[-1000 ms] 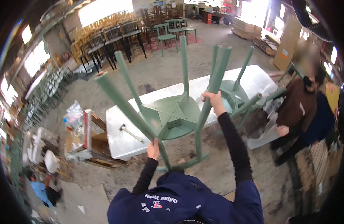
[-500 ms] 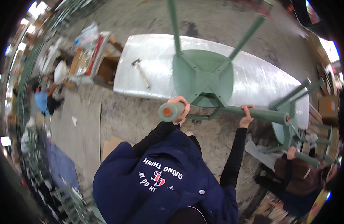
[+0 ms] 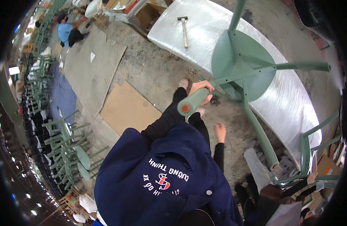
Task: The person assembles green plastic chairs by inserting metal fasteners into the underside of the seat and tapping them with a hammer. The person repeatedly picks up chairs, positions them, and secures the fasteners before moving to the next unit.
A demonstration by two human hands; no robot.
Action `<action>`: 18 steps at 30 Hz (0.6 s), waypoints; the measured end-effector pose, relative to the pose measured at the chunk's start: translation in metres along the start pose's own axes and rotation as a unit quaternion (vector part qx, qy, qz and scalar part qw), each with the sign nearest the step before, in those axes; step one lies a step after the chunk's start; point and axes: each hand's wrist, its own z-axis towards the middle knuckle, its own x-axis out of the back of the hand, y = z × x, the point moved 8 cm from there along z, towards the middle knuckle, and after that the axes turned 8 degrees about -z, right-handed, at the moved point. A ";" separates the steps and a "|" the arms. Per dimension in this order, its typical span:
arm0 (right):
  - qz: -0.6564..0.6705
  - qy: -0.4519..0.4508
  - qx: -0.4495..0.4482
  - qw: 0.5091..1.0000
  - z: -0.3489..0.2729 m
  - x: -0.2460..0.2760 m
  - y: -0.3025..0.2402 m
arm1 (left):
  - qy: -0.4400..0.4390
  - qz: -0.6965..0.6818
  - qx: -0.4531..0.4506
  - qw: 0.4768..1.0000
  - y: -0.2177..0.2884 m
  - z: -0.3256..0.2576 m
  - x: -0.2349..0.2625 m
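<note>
Stool point(image 3: 243, 64), green, upside down with its round seat flat on the wrapped silver tabletop point(image 3: 294, 109), legs splayed out. Left hand point(image 3: 201, 91) clamped round the end of the leg point(image 3: 192, 102) nearest the person, orange cap showing. Right hand point(image 3: 220, 132) hangs free below it, fingers loosely open, holding nothing. Hammer point(image 3: 184, 30) lies on the tabletop's far end, well apart from the stool. Cardboard sheet point(image 3: 128, 109) on the floor to the left.
</note>
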 end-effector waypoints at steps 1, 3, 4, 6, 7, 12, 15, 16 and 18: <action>-0.006 -0.055 -0.003 0.998 -0.012 -0.020 -0.026 | 0.006 -0.004 0.033 0.999 0.000 0.000 0.002; 0.035 -0.173 0.023 0.984 -0.041 -0.042 -0.102 | 0.021 -0.021 0.099 0.995 -0.005 -0.005 0.005; 0.081 -0.235 0.053 0.967 -0.049 -0.049 -0.133 | 0.021 -0.035 0.131 0.991 -0.008 -0.008 0.004; -0.022 -0.221 0.112 0.968 -0.029 -0.077 -0.119 | -0.020 -0.047 0.084 0.995 0.002 -0.009 0.008; -0.070 -0.216 0.145 0.963 -0.016 -0.094 -0.118 | -0.064 -0.018 0.031 0.997 0.016 -0.005 0.017; -0.022 -0.075 0.200 0.977 0.068 -0.119 -0.214 | -0.296 0.150 0.016 0.943 0.037 -0.015 0.076; -0.008 -0.021 0.176 0.984 0.088 -0.123 -0.280 | -0.343 0.200 0.089 0.913 0.018 -0.026 0.141; 0.002 -0.026 0.150 0.988 0.089 -0.125 -0.330 | -0.333 0.203 0.116 0.913 0.007 -0.031 0.168; -0.065 -0.038 0.167 0.983 0.089 -0.142 -0.392 | -0.240 0.208 0.124 0.940 0.000 -0.025 0.225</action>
